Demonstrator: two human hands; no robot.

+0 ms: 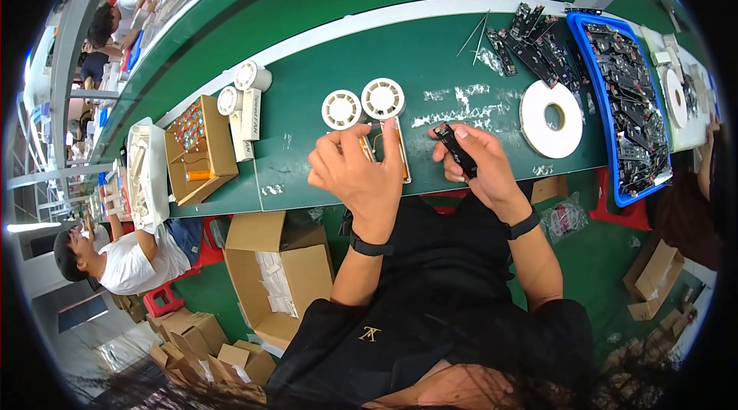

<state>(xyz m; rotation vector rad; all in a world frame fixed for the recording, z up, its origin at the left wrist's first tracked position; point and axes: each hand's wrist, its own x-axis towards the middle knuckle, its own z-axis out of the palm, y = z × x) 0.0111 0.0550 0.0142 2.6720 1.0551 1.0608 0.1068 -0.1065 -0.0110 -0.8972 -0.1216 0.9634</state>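
Note:
Two white handheld fans lie side by side on the green worktable, their round grilled heads, the left fan head (342,109) and the right fan head (382,98), pointing away from me. Their bodies are partly covered by my left hand (355,171); orange and thin wires show in an open casing between thumb and forefinger. The fingers are bent and the thumb rests along the right fan's body. In my right hand (486,162), a narrow black circuit board (455,150) is pinched between thumb and fingers, tilted above the table near its front edge.
A blue tray (615,110) full of black boards stands right, beside a white tape roll (525,119) and loose boards (538,45). Tweezers (478,37) lie at the back. Left are more fans (252,76), a cardboard box (223,168) with orange batteries, and a white bin (156,198).

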